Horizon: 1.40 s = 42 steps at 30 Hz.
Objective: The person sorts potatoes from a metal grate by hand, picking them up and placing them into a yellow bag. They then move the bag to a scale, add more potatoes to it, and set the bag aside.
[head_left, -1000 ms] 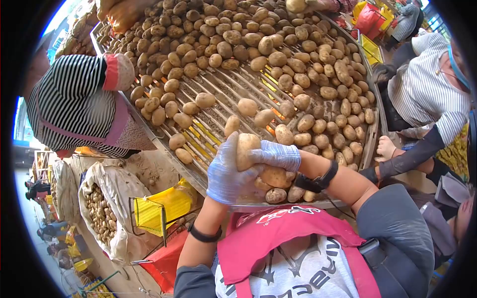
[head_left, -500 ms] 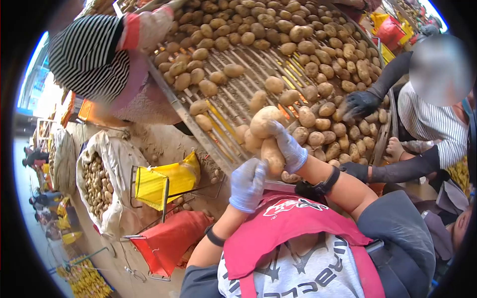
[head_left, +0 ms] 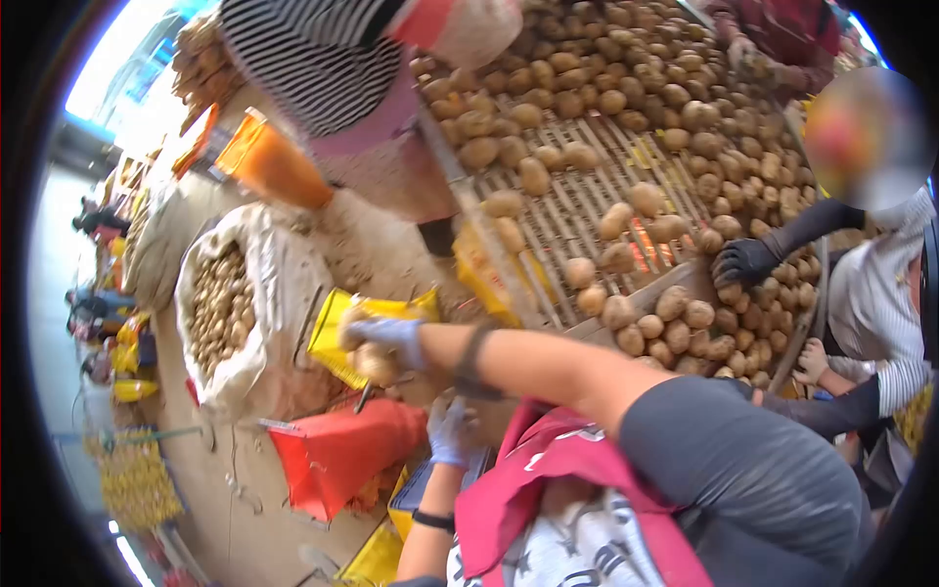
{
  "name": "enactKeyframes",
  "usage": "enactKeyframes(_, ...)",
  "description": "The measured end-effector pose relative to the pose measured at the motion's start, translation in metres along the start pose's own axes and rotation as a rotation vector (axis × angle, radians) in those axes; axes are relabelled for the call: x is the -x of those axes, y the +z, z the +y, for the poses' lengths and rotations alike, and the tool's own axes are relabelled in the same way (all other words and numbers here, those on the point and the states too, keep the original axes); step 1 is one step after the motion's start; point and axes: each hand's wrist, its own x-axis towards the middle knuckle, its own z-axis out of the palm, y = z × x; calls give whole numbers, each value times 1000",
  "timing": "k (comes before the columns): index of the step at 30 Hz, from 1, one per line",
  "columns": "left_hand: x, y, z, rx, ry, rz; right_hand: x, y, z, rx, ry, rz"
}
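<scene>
While outstretched leftward — right hand (head_left: 396, 338), potato (head_left: 376, 365) in fingers (head_left: 366, 332), by yellow crate (head_left: 331, 331)

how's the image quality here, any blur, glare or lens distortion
Head view: strong fisheye, with a black ring round the edge and the sorting table bowed. In the same view the right hand and its potato are soft with motion blur. The bright patch at upper left is blown out white.
</scene>
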Motion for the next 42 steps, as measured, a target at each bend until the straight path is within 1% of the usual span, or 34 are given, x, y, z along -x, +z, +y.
enactKeyframes(1, -15, -19, -11, 49, 12, -114, -12, 0, -4, 411, -75, 184)
enactKeyframes(2, -18, -19, -6, -19, 44, -66, -24, 1, -9, 752, -83, 389)
enactKeyframes(3, -18, -19, -1, -82, 81, -11, 0, -13, -20, 1125, -210, 445)
enactKeyframes(4, -21, -16, 6, -217, 206, -24, 36, -36, -44, 1342, -256, 446)
enactKeyframes(6, -29, -1, 23, -482, 464, -49, 104, -105, -70, 1577, -356, 626)
enactKeyframes(7, -35, 18, 40, -703, 748, -99, 134, -157, -59, 1581, -634, 724)
enactKeyframes(8, -42, 49, 63, -919, 1039, -149, 179, -176, -41, 1805, -613, 1047)
enactKeyframes(10, -60, 129, 106, -1178, 1418, 54, 248, -217, -10, 2161, -293, 849)
enactKeyframes(11, -72, 171, 135, -1152, 1348, -49, 266, -221, -1, 2079, -211, 760)
enactKeyframes(12, -111, 210, 151, -1132, 1566, -33, 290, -224, 9, 1989, -123, 685)
enactKeyframes(13, -139, 247, 172, -1238, 1470, -2, 314, -228, 16, 1884, -43, 620)
enactKeyframes(15, -173, 297, 197, -1416, 1261, 81, 351, -223, -8, 1511, 198, 341)
enactKeyframes(16, -177, 315, 202, -1502, 1144, 129, 356, -247, -22, 1535, 150, 141)
enactKeyframes(17, -166, 332, 190, -1513, 1158, 175, 357, -287, -28, 1417, 114, 242)
enactKeyframes(18, -149, 339, 173, -1528, 1167, 233, 367, -336, -46, 1131, 73, 330)
enactKeyframes(19, -139, 338, 161, -1546, 1176, 300, 371, -364, -77, 2002, -85, 441)
enactKeyframes(20, -150, 332, 150, -1466, 1217, 269, 384, -377, -120, 1495, 71, 1047)
enactKeyframes(21, -151, 331, 149, -1479, 1221, 192, 400, -416, -139, 1470, -13, 1253)
enactKeyframes(22, -151, 331, 150, -1488, 1221, 121, 410, -466, -157, 1352, -5, 1366)
enactKeyframes(23, -152, 334, 153, -1493, 1215, 53, 410, -486, -178, 1232, 4, 1467)
enactKeyframes(25, -155, 342, 158, -1551, 1145, 4, 393, -518, -195, 1048, -209, 959)
enactKeyframes(26, -147, 350, 155, -1568, 1137, 31, 367, -484, -194, 1156, 366, 1398)
enactKeyframes(27, -137, 357, 147, -1595, 1117, 45, 356, -485, -182, 1229, 321, 1508)
enactKeyframes(28, -126, 367, 140, -1693, 1096, 98, 360, -481, -171, 1275, 222, 1486)
enactKeyframes(29, -105, 379, 138, -1719, 1005, -54, 371, -476, -159, 1323, 127, 1467)
enactKeyframes(31, -87, 395, 104, -1726, 1022, -143, 388, -473, -124, 1486, -23, 1315)
enactKeyframes(32, -65, 405, 95, -1782, 976, -209, 394, -448, -111, 1551, -65, 1292)
enactKeyframes(33, -44, 414, 89, -1838, 934, -277, 392, -445, -91, 1598, -159, 1198)
enactKeyframes(34, -48, 403, 57, -1782, 1310, -248, 393, -413, -74, 1626, -191, 1132)
enactKeyframes(35, -43, 402, 38, -1771, 1409, -347, 392, -399, -59, 1546, -137, 1051)
enactKeyframes(36, -24, 411, 37, -1741, 1202, -681, 402, -383, -45, 1398, -169, 1061)
enactKeyframes(37, -29, 403, 8, -1717, 1283, -706, 406, -381, -30, 1399, -118, 1046)
enactKeyframes(39, 21, 403, 6, -1849, 1074, -883, 414, -359, -28, 1411, -11, 979)
enactKeyframes(42, 38, 394, 13, -1935, 1025, -1111, 405, -349, -33, 1323, 68, 986)
